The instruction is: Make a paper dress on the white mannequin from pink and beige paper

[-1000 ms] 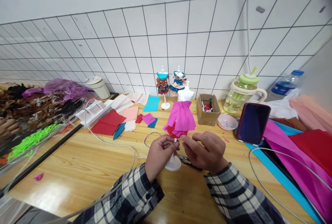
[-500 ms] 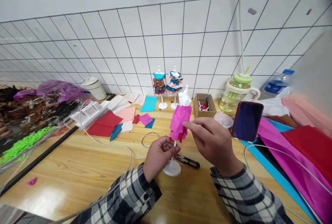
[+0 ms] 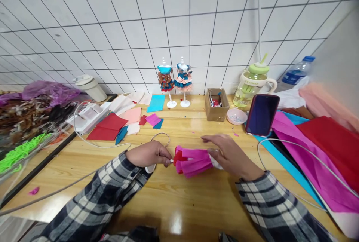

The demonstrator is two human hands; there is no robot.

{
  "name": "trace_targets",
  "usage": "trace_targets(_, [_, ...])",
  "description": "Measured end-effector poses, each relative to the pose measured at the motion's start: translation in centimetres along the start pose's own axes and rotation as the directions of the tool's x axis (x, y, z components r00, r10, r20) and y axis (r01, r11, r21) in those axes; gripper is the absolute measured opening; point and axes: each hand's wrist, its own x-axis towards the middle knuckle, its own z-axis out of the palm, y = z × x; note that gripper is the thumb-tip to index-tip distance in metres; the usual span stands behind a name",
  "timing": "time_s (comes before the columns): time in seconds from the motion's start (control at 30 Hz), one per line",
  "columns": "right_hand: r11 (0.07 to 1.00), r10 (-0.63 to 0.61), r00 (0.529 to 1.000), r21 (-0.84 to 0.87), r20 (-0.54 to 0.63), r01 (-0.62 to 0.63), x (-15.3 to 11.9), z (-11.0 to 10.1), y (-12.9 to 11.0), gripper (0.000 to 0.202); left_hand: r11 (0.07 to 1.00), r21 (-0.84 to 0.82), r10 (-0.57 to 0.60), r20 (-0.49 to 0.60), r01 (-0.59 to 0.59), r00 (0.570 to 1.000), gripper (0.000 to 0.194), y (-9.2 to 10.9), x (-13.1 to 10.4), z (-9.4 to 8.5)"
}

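A small white dress form wrapped in a magenta skirt (image 3: 196, 161) with red cloth at its hem lies sideways between my hands, its top toward the right. My left hand (image 3: 151, 155) is closed on the form's thin white pole, and the white round base (image 3: 150, 168) shows partly beneath that wrist. My right hand (image 3: 231, 154) is at the white bodice (image 3: 215, 158), with the thumb against it and the forefinger stretched out above; some of its fingers are hidden.
Two dressed forms (image 3: 165, 79) (image 3: 183, 81) stand at the back, left of a cardboard box (image 3: 215, 111). Right of it are a pink dish (image 3: 237, 116), a jug (image 3: 246, 88) and a phone (image 3: 263, 115). Cloth pieces (image 3: 108, 126) lie left; larger fabrics (image 3: 303, 148) lie right.
The magenta-skirted form has gone from upright to lying sideways. My left hand has moved left with the pole, and my right hand has shifted to the bodice. The view has tilted down.
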Motion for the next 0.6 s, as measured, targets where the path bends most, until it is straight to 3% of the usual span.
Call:
trace_targets(0.1, [0.993, 0.063, 0.998, 0.102, 0.026, -0.065, -2.2, 1.3, -0.7, 0.031, 0.965, 0.250, 0.114, -0.114, -0.082, 0.987, 0.019, -0.2, -0.9, 0.4])
trace_targets(0.2, [0.988, 0.054, 0.993, 0.150, -0.108, -0.037, -3.4, 1.8, -1.4, 0.024, 0.899, 0.423, 0.224, -0.220, -0.114, 0.949, 0.020, -0.5, -1.4, 1.6])
trace_targets(0.3, [0.989, 0.032, 0.973, 0.147, -0.231, 0.002, -3.5, 2.2, -1.8, 0.015, 0.882, 0.454, 0.256, -0.240, -0.125, 0.936, 0.022, -0.8, -1.6, 2.6])
trace_targets(0.37, [0.994, 0.062, 0.962, 0.107, -0.265, -0.035, -3.3, 2.7, -2.0, 0.015, 0.881, 0.454, 0.264, -0.234, -0.135, 0.936, 0.022, -0.9, -1.6, 3.0])
trace_targets(0.6, [0.985, 0.152, 0.968, 0.107, -0.198, -0.133, -3.3, 3.2, -2.1, 0.022, 0.884, 0.451, 0.245, -0.227, -0.122, 0.943, 0.023, -1.0, -1.7, 3.4])
